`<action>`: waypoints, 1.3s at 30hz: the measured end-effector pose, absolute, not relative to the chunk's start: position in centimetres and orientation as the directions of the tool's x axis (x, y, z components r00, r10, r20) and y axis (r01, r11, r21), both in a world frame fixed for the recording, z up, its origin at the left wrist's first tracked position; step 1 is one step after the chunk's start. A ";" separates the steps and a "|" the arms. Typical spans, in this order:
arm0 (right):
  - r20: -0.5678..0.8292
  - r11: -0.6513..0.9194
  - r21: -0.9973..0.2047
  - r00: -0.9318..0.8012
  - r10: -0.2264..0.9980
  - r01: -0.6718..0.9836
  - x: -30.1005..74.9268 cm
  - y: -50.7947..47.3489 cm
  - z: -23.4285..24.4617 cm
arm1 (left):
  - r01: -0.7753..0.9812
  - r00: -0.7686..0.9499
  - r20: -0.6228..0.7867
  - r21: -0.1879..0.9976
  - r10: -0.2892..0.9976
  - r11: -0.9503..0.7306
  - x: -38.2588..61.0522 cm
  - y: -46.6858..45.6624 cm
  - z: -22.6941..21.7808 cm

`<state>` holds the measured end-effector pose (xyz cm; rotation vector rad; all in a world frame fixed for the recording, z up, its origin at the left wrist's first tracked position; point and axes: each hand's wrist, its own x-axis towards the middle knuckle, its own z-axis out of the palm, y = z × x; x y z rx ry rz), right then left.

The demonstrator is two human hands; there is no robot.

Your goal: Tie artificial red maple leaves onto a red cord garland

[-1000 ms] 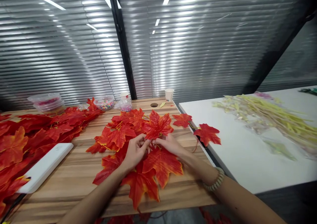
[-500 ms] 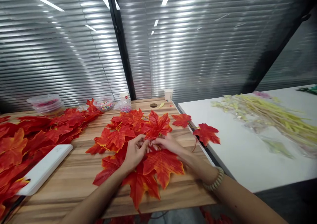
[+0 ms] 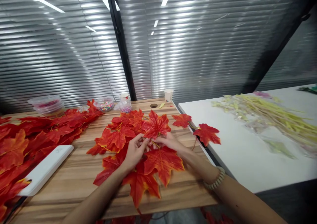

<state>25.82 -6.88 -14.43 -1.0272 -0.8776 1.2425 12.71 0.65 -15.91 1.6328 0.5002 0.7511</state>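
Observation:
My left hand [image 3: 135, 151] and my right hand [image 3: 170, 142] meet over a cluster of red artificial maple leaves [image 3: 119, 135] on the wooden table [image 3: 74, 171]. Both hands pinch the stem of one upright red leaf [image 3: 156, 125] between their fingertips. Under my wrists lie more leaves [image 3: 160, 163], spread flat. A beaded bracelet [image 3: 215, 181] is on my right wrist.
A big heap of red leaves [image 3: 29, 135] covers the table's left side, beside a white flat box [image 3: 44, 168]. Plastic tubs [image 3: 48, 104], a bead bowl [image 3: 105, 103] and paper cups [image 3: 168, 94] stand at the back. Yellow-green stems [image 3: 272, 118] lie on the white table [image 3: 235, 151].
The upright leaf has shifted slightly left and tilted as my fingers work at its stem. My hands stay in the same spot.

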 end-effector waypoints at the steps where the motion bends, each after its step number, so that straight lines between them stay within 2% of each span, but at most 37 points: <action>1: -0.010 0.033 -0.952 0.138 0.990 -0.305 25.9 -6.8 -14.5 | -0.081 0.697 0.199 0.976 0.689 -0.200 12.7 0.6 -15.9; 10: 0.070 0.086 -0.976 0.088 0.994 -0.201 26.4 -6.3 -15.5 | -0.085 0.754 0.187 0.978 0.630 -0.189 12.7 0.2 -15.9; 18: 0.079 0.095 -0.970 0.078 0.994 -0.222 26.7 -5.9 -16.7 | -0.090 0.782 0.185 0.978 0.596 -0.186 12.7 0.0 -15.8; 29: 0.037 0.069 -0.962 0.125 0.991 -0.263 26.3 -6.2 -15.3 | -0.082 0.733 0.177 0.982 0.657 -0.172 12.8 0.3 -15.7; 34: 0.030 0.082 -0.938 0.159 0.987 -0.336 26.2 -6.5 -15.1 | -0.080 0.718 0.157 0.986 0.678 -0.144 12.9 0.3 -15.5; 39: 0.085 0.108 -0.957 0.096 0.992 -0.268 26.3 -6.5 -15.0 | -0.068 0.721 0.136 0.990 0.679 -0.126 12.9 0.2 -15.5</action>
